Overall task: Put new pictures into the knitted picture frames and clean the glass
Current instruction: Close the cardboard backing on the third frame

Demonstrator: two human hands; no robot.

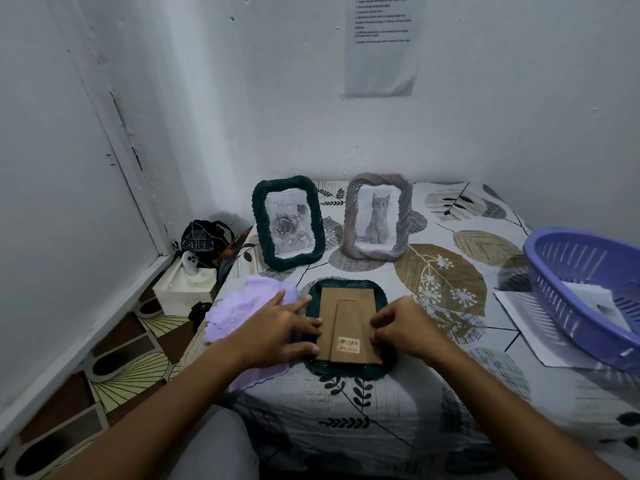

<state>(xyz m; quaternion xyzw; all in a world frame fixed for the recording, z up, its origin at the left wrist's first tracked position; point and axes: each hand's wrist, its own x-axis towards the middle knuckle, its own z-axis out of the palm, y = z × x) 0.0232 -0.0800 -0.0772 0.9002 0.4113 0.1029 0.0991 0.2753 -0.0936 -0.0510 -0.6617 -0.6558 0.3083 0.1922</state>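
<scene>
A single wide-angle head view looks forward and down from above the person's forearms, close over the near edge of the bed (398, 403). It faces a white wall corner (207, 133); straight lines bow toward the edges.

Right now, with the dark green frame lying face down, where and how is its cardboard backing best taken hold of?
Probably the cardboard backing by its two long side edges, from left and right. It sits recessed inside the dark green frame, so only the edges offer purchase; the left hand and right hand already flank them.
</scene>
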